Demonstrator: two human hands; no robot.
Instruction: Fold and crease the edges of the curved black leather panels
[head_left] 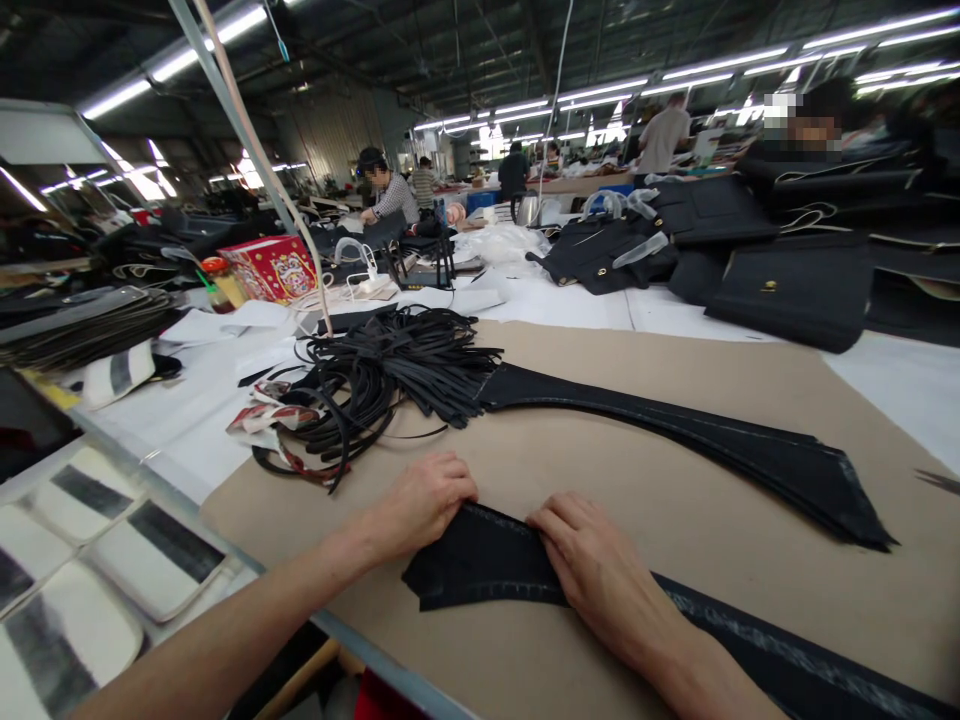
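Observation:
A long black leather strip (480,560) lies across brown paper (675,400) on the table, running off to the lower right. My left hand (420,500) rests at the strip's left end, fingers curled down onto its upper edge. My right hand (592,565) lies on the strip just right of it, fingers bent and pressing the leather. The two hands sit close together, pinching the same end. A stack of similar black strips (697,440) lies farther out on the paper.
A tangle of thin black straps (382,375) sits at the left. Black bags (795,285) are piled at the back right, a red box (270,268) at the back left. White trays with black stripes (112,560) lie at lower left. Other people work farther back.

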